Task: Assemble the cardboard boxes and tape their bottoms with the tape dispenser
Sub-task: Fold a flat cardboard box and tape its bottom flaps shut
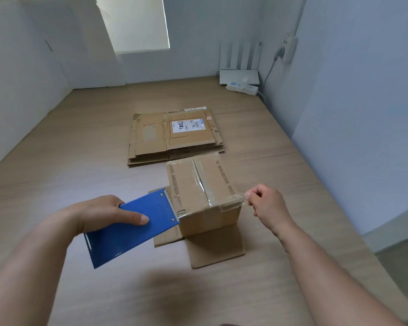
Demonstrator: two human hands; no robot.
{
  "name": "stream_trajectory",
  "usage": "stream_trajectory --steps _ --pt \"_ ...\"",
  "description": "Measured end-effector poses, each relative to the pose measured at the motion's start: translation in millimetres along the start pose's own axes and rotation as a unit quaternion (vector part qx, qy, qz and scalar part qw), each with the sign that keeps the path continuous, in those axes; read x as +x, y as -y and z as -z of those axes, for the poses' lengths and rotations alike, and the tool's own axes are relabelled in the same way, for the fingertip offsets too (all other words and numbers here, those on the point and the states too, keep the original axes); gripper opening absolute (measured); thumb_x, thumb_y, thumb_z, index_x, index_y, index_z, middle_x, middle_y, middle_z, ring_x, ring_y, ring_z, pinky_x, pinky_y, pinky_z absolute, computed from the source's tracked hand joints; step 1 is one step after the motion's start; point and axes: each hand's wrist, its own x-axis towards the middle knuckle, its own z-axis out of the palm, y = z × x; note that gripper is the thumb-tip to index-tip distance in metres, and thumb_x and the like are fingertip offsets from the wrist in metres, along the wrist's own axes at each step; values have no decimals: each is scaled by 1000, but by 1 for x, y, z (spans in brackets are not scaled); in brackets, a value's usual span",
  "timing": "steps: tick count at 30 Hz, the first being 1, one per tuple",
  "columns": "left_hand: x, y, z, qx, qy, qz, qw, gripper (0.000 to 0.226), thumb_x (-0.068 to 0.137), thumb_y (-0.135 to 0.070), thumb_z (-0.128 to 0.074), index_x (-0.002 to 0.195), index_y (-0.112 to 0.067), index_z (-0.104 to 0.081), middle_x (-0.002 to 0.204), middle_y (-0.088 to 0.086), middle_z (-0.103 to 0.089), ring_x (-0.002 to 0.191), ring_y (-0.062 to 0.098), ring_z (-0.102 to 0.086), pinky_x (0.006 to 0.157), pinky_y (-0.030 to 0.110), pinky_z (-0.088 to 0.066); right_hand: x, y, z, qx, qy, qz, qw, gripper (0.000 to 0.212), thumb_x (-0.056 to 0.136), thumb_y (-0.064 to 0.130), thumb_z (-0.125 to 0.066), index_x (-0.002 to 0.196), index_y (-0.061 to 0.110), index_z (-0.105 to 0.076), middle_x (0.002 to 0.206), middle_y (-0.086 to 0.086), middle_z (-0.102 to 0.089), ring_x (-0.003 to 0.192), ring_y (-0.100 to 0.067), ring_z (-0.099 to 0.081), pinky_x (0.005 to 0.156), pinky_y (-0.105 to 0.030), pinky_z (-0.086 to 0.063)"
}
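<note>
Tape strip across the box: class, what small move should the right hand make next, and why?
Probably the right hand should press the free end of the tape strip down onto the right wall of the box. The strip spans the near top edge from the blue tape dispenser, gripped by the left hand, but its end is pinched off the cardboard past the corner.

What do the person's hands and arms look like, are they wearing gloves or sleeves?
No gloves or sleeves. The left hand and the right hand are bare, with no rings showing. The left forearm and the right forearm are bare too, with no watch, bracelet or sleeve anywhere in view.
</note>
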Motion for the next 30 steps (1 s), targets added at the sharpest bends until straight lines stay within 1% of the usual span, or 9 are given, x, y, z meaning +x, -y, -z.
stream_trajectory --steps 3,8,14,16,19,21,23,26,30 --pt "9 -6 0 12 1 3 1000 110 5 -86 -67 91 -18 -69 78 -2 -75 77 20 -72 78 33 -52 2 -3 1 -3 -7 -10 1000 24 89 11 -56 65 15 -55 61 3 -56 56 -15 -47 65 -35 -47" --pt "22 -14 -2 35 -6 35 999 74 42 -72 -67 95 -19 -67 87 0 -73 82 20 -70 81 34 -52 9 -9 1 -6 -6 -37 999 24 89 13 -56 65 14 -55 63 1 -57 57 -17 -49 70 -41 -51" --pt "37 -12 -11 47 9 72 996 71 44 -69 -66 97 -22 -65 93 0 -71 86 19 -68 76 31 -47 7 -8 -14 -51 29 -66 996 22 89 16 -54 67 14 -55 70 1 -59 67 -21 -54 69 -37 -50" --pt "39 -11 -11 41 9 74 996 71 44 -68 -66 98 -22 -64 94 0 -70 87 20 -67 78 31 -47 9 -8 -14 -87 35 -92 991 12 88 25 -58 83 14 -59 84 0 -62 84 -24 -59 73 -37 -49" --pt "40 -11 -13 43 12 71 996 70 45 -68 -65 98 -22 -63 94 0 -70 87 19 -67 79 31 -47 8 -13 -6 -216 -15 -124 968 40 86 36 -62 120 17 -56 120 -6 -58 112 -27 -55 81 -32 -42" --pt "41 -10 -13 45 12 68 997 71 45 -69 -65 98 -23 -63 94 0 -70 87 19 -67 79 31 -47 2 -11 -9 -191 -68 -80 976 20 90 35 -57 101 19 -62 109 -5 -62 101 -26 -57 73 -29 -40" --pt "41 -9 -14 43 10 65 997 71 45 -69 -65 98 -22 -63 94 0 -70 86 19 -67 77 31 -48 -5 -3 -21 -183 -70 -43 980 27 92 42 -52 80 19 -57 90 -1 -62 86 -23 -56 65 -29 -36" --pt "39 -9 -13 39 13 59 997 70 45 -68 -64 98 -22 -62 93 0 -70 85 19 -67 74 29 -47 -11 4 -41 -129 -72 -39 988 30 91 43 -55 77 16 -54 82 2 -58 79 -19 -53 62 -31 -37" --pt "39 -9 -12 41 19 36 998 72 45 -70 -63 97 -21 -63 92 0 -70 85 19 -68 77 30 -49 -8 4 -46 74 -99 -109 986 28 87 25 -64 69 11 -48 65 1 -49 63 -16 -44 56 -30 -33"
